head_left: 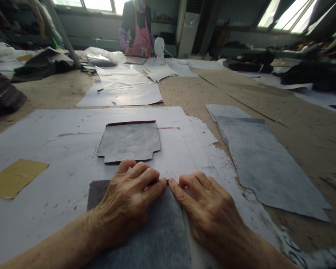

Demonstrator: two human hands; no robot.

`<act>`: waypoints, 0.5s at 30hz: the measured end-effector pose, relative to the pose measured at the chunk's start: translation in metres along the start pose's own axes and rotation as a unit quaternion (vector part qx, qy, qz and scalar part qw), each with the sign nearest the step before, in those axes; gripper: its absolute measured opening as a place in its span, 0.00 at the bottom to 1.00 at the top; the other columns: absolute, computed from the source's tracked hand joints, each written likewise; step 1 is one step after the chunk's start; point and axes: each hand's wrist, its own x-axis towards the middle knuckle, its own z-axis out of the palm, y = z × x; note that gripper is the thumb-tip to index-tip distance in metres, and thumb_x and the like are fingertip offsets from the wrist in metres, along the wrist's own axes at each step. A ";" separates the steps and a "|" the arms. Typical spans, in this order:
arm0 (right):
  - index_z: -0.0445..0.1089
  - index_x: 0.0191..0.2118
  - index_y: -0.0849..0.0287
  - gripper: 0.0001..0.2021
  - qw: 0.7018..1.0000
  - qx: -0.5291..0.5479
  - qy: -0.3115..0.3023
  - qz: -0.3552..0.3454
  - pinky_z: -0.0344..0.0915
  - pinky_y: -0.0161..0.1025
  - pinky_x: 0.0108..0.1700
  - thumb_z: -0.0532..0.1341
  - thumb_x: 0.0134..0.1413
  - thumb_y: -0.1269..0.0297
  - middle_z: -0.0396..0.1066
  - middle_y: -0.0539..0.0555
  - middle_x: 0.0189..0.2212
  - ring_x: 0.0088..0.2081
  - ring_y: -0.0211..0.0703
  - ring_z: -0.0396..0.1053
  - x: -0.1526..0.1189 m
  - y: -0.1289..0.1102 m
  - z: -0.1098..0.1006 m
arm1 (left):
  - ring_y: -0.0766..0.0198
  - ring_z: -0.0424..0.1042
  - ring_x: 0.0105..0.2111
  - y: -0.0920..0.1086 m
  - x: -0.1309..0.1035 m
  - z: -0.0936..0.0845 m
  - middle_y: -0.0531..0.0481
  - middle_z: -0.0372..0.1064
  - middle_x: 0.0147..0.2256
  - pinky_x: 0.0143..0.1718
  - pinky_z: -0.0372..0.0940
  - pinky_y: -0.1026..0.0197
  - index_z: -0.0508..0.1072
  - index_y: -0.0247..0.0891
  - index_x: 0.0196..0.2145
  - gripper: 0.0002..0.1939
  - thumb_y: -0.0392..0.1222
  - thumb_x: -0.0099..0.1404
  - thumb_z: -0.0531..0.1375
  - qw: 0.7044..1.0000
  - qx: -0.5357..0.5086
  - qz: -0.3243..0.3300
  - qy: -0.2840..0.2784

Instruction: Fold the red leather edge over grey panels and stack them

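Note:
A grey fabric piece [162, 231] lies on white paper [70, 164] at the bottom centre. Both hands meet at its top edge, thumb tips almost touching over a small dark spot. My left hand [131, 194] rests on the piece with its fingers curled and closed. On the right edge, my right hand [210, 209] is curled too, its thumb pressing at the corner. What the fingers pinch is mostly hidden beneath them. Just beyond the hands lies a smaller grey piece [130, 142] with notched lower corners and a dark red strip along its far edge.
A stack of grey pieces [266, 160] lies at the right, a yellow sheet [18, 178] at the left. Farther back are white sheets [128, 93], a plastic bag [100, 56], a white roll [159, 48] and dark fabric [42, 65]. A person in a pink apron [141, 37] stands across the table.

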 end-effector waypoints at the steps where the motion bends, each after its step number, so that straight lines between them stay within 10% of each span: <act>1: 0.68 0.45 0.67 0.18 1.000 -0.011 -0.007 -0.006 0.63 0.45 0.33 0.47 0.53 0.78 0.66 0.60 0.34 0.36 0.48 0.60 -0.001 0.000 0.000 | 0.61 0.64 0.34 -0.003 -0.002 -0.002 0.49 0.68 0.34 0.38 0.55 0.53 0.69 0.36 0.41 0.12 0.29 0.63 0.50 1.000 0.001 0.003 0.001; 15: 0.65 0.48 0.69 0.18 0.996 -0.031 0.007 -0.080 0.55 0.46 0.51 0.44 0.57 0.80 0.66 0.58 0.46 0.51 0.47 0.56 0.007 -0.003 -0.004 | 0.63 0.62 0.35 -0.024 -0.022 -0.018 0.45 0.66 0.35 0.39 0.59 0.56 0.64 0.31 0.46 0.14 0.28 0.65 0.47 0.996 -0.024 0.062 -0.056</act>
